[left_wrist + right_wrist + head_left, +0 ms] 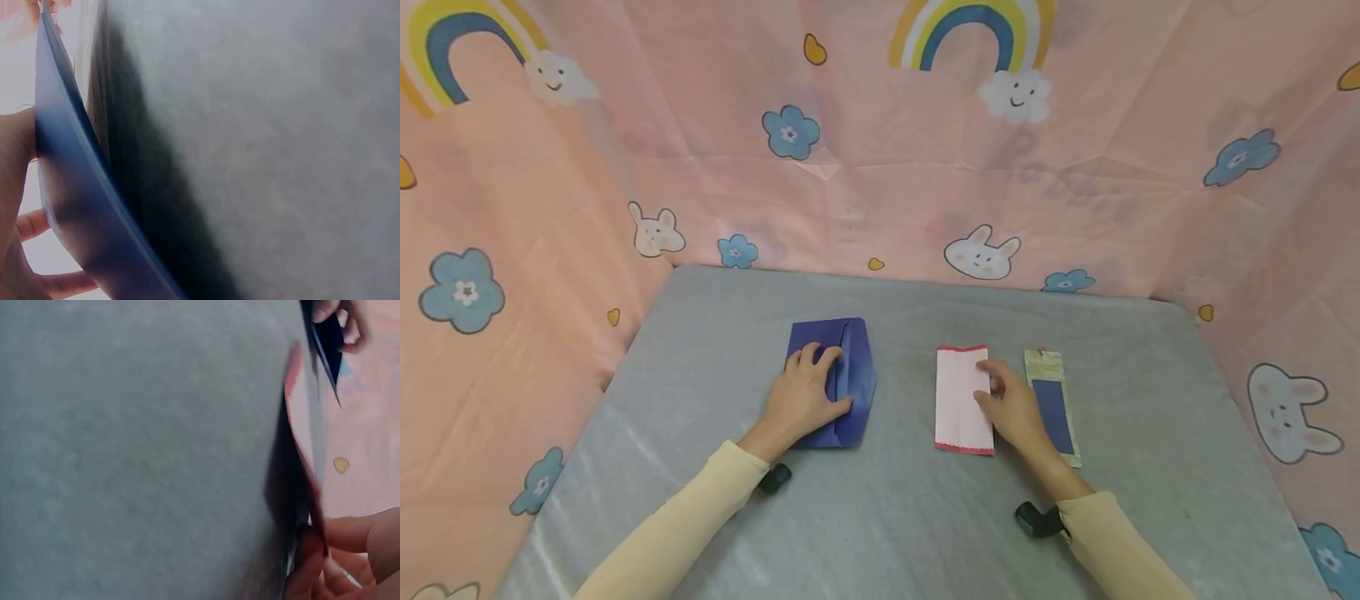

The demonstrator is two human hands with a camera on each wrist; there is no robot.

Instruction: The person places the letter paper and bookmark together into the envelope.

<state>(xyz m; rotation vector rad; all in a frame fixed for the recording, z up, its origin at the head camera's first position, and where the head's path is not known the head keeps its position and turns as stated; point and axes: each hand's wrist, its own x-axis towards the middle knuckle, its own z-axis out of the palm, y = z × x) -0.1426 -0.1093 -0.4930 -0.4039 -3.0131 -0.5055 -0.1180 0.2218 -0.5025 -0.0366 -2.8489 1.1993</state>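
- A dark blue paper envelope with a wide flap (857,379) was laid left of centre on a grey fabric-covered table (895,525); its flap was pointed toward the right;
- the envelope was partly covered by the left hand (805,390); its face was touched from above by spread, slightly bent fingers, and the thumb was held well apart from them;
- a pale pink rectangular paper sheet with red bands along its short ends (958,400) was placed to the right of the envelope, well apart from it; its right edge was pinched between the thumb and fingers of the right hand (1015,410); whether the whole sheet was lifted could not be told;
- a narrow, pale green strip with a dark blue panel (1054,417) was laid just beside the right hand, partly hidden by it;
- both forearms were covered by cream sleeves (681,517), and a small black device (775,478) was seen near each cuff;
- the table was backed by a pink cloth (880,204), printed with rainbows, blue flowers and white rabbits.
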